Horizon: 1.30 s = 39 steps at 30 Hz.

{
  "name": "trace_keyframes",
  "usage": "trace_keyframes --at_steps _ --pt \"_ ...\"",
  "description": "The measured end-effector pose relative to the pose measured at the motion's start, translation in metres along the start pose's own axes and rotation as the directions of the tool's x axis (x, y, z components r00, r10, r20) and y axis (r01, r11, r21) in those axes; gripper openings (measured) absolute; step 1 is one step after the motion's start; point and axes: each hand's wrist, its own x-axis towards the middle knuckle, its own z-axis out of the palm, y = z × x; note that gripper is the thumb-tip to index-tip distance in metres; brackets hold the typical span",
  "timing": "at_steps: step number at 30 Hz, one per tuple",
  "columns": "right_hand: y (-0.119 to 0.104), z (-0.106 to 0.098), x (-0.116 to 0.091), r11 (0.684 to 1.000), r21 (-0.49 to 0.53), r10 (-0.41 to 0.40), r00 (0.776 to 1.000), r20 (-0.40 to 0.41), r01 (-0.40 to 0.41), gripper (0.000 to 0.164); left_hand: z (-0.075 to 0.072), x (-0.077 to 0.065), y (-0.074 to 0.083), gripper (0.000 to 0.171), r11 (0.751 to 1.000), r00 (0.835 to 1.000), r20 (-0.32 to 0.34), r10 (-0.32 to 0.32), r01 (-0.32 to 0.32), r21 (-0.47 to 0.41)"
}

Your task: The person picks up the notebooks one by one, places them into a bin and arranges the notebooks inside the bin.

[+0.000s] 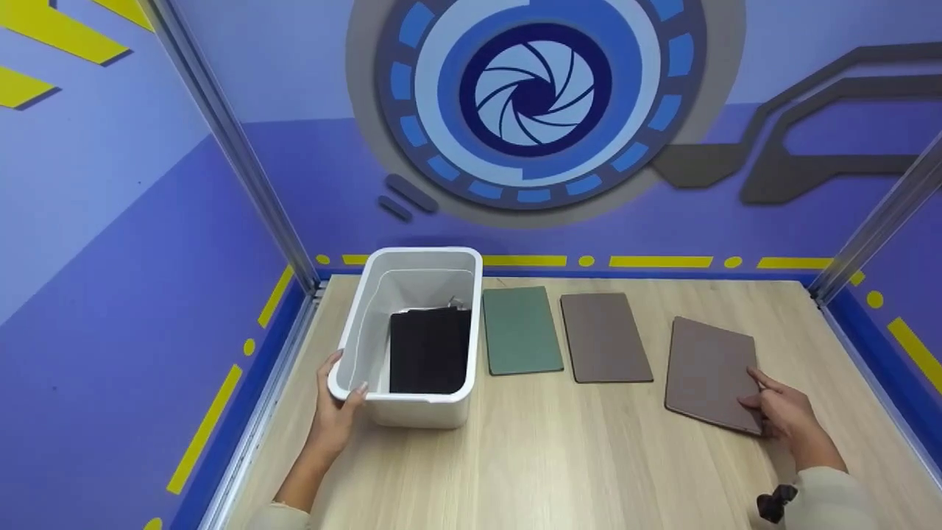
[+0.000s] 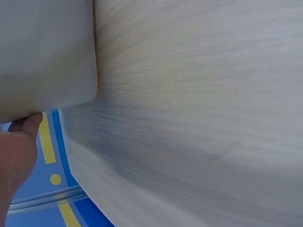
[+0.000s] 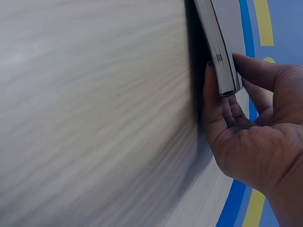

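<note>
My left hand [image 1: 335, 412] grips the near left corner of a white plastic bin [image 1: 419, 414], thumb over the rim and fingers along the outer side. Inside the bin, a black notebook [image 1: 427, 353] leans with something dark behind it. At the right, my right hand [image 1: 791, 412] pinches the right edge of a brown notebook [image 1: 706, 372] between thumb and fingers. In the right wrist view, the page edges and spine end of this notebook [image 3: 221, 56] show, and its held end is tilted up off the table.
A green notebook [image 1: 522, 331] lies flat just right of the bin, and a second brown notebook [image 1: 607, 338] lies beside it. The wooden table [image 1: 544, 456] is bounded by a blue back wall [image 1: 309, 184] and side walls with metal corner posts. A black device sits at the right sleeve.
</note>
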Motion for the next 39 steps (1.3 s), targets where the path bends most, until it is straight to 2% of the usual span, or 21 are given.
trace_keyframes --at_steps 10,20,27,39 --pt "-0.0021 0.0013 -0.0001 1.0 0.014 0.023 1.0 -0.013 -0.023 0.091 0.0007 -0.0024 0.0004 0.074 1.0 0.999 -0.034 0.009 -0.009 0.001" --pt "-0.0027 -0.0003 -0.0026 0.999 0.044 0.02 1.0 -0.007 -0.02 0.091 0.0007 -0.002 -0.0014 0.075 1.0 1.0 -0.019 -0.006 0.006 0.002" --pt "-0.0005 0.0027 -0.0003 0.998 -0.065 0.019 0.999 -0.05 -0.022 0.092 0.0015 0.0025 -0.0045 0.074 0.999 0.999 -0.008 0.044 -0.044 -0.028" --pt "-0.0006 0.0032 -0.0023 1.0 0.003 0.029 0.999 -0.04 -0.029 0.09 0.0002 0.002 -0.0039 0.075 1.0 1.0 -0.01 0.023 -0.023 -0.008"
